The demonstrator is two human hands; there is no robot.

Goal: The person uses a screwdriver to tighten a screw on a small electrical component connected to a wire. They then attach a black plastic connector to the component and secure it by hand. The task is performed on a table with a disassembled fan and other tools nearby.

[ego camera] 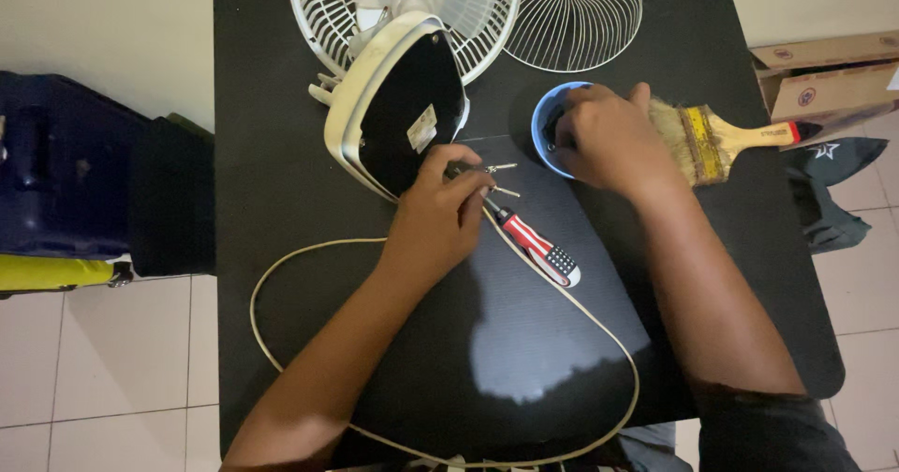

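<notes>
Left hand (438, 214) is pinching a couple of small screws (501, 179) right at its fingertips, with the screwdriver (534, 244) lying just beside it. Right hand (609, 140) has curled fingers dipped in the blue bowl (545, 121); paintbrush (721, 140) is just past it.

On the tabletop (281, 107) the fan (398, 97) lies at the far side, the loose grille (573, 13) to its right. The bowl (548, 125) stands right of the fan, the brush (721, 140) right of the bowl. The screwdriver (536, 243) lies nearer, inside the cord (272, 285) loop.
</notes>
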